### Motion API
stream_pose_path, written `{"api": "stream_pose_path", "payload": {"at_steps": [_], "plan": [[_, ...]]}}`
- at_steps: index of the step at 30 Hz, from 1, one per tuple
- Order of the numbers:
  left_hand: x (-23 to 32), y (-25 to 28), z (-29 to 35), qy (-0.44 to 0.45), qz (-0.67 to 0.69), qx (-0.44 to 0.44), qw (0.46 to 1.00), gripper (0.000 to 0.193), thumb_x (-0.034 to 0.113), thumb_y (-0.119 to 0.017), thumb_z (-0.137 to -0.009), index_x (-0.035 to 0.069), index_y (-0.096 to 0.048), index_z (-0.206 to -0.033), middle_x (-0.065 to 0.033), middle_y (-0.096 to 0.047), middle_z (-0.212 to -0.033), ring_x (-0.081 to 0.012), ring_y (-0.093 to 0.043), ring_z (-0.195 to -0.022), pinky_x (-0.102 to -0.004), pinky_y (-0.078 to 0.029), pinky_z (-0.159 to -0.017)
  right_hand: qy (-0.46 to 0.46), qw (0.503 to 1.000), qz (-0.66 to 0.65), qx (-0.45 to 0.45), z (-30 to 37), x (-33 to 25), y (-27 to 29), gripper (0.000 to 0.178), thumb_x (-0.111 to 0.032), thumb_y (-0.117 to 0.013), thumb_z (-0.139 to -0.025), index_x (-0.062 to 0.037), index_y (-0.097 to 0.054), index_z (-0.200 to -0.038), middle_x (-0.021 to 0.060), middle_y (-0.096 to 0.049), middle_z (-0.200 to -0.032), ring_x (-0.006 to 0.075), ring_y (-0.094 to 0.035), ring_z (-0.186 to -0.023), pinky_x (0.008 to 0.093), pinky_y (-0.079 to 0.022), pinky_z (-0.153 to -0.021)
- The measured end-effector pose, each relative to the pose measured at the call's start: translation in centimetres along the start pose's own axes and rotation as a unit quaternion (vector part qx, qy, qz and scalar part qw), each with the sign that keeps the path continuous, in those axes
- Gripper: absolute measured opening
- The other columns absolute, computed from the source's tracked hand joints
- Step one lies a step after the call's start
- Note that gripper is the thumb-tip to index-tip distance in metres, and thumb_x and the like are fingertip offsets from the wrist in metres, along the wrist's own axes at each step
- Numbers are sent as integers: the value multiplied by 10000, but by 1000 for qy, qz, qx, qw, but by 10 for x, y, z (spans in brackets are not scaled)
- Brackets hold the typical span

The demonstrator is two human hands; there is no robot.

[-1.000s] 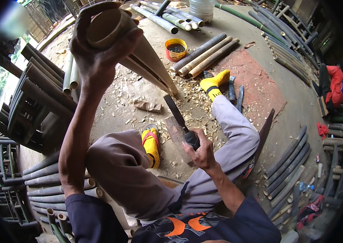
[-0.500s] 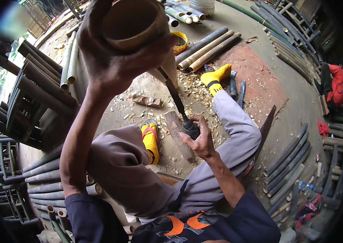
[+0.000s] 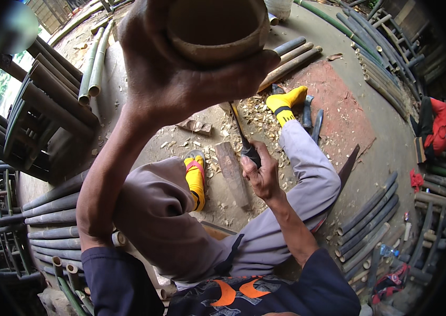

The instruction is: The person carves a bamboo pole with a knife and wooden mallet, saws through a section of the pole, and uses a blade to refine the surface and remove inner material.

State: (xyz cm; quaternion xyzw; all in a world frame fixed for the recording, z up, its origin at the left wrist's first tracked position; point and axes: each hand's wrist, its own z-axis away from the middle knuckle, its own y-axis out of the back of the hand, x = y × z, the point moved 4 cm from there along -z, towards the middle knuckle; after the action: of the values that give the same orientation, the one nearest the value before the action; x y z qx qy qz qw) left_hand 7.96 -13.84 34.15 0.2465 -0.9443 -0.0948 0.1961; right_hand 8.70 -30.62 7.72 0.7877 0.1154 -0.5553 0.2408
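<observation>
My left hand is at the far side, fingers curved wide around the open end of a bamboo tube. Nearer and further right, my right hand has its fingers wrapped around a dark-bladed tool. Left of it, a wooden block lies on the floor.

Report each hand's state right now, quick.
Left hand: closed, holding a bamboo tube near its open end.
Right hand: closed, holding a dark-handled tool by its handle.
</observation>
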Motion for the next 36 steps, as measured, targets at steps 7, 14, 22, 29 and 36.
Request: {"api": "stream_pose_path", "payload": {"at_steps": [7,14,22,29,36], "plan": [[-13,-3,6,24,39,-46,998,578,127,-735,-647,-7,-502,-1159,-153,-649,-916,-248,-655,-849,-344,-531,-735,-306,950,14,-65,-11,135,8,316,-302,-509,-917,-13,-526,-1043,55,-555,-628,146,-549,-434,303,-440,-360],[-21,10,11,27,29,-42,998,669,205,-744,-673,-23,-439,-1223,-208,-621,-918,-267,-641,-836,-361,-528,-735,-204,978,-23,-27,13,70,-7,318,-297,-557,-895,-11,-510,-1027,63,-555,-598,137,-553,-444,291,-440,-422],[-30,3,22,11,84,-59,995,673,223,-744,-689,-30,-420,-1222,-198,-606,-924,-278,-632,-837,-373,-529,-738,-11,999,43,6,-2,18,-3,305,-200,-634,-832,-26,-476,-1026,54,-558,-676,138,-551,-573,303,-445,-486],[-24,18,14,-27,80,-78,993,679,239,-746,-699,-39,-407,-1218,-192,-591,-941,-286,-624,-840,-381,-530,-737,-259,961,15,-94,-12,96,-13,267,-215,-596,-844,-10,-501,-987,99,-578,-701,170,-559,-477,302,-447,-389],[-19,21,12,15,73,-66,995,675,250,-752,-705,-33,-421,-1221,-206,-584,-976,-294,-612,-874,-381,-514,-767,1,998,55,-33,-25,26,-17,326,-190,-587,-839,2,-462,-1070,152,-621,-745,265,-623,-610,383,-509,-525]]}}
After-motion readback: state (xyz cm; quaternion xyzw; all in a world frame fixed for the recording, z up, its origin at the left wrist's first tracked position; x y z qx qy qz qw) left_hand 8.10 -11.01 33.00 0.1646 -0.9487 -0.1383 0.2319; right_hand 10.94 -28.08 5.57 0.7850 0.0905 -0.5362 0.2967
